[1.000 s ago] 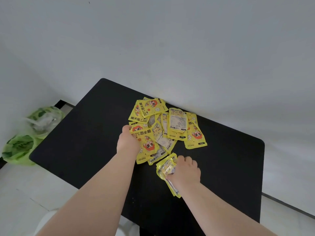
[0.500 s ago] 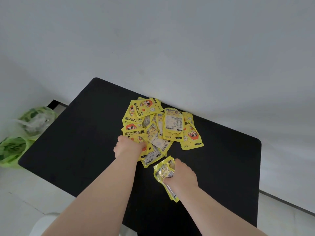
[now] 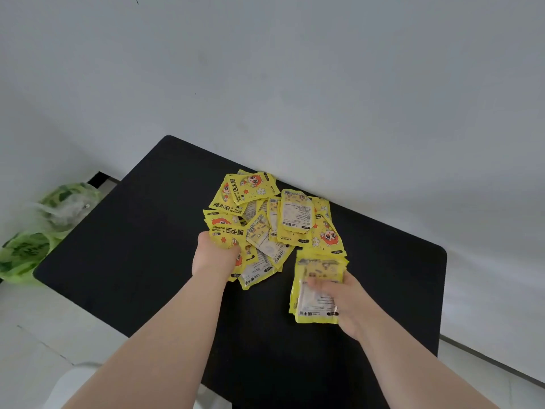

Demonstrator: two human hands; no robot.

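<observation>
Two bare arms are stretched out over a black table. Closest in, a small stack of yellow packets is held by the right hand. The fingers are curled under the stack and the thumb is pressed on its front, though this hand is a bit blurred. The stack is held at the near right side of the pile, with its top edge just beside the packets there.

A little farther off, the left hand is laid on the near left edge of the pile. One yellow packet is gripped there, with the fingers curled round it.

Behind both hands, the big pile of yellow packets is spread in the middle of the table. Some packets are turned with a cartoon face up, and others with a white label up. Many are laid over each other.

On the floor to the left of the table, two green bags are seen. Past the table, a plain white wall is seen.
</observation>
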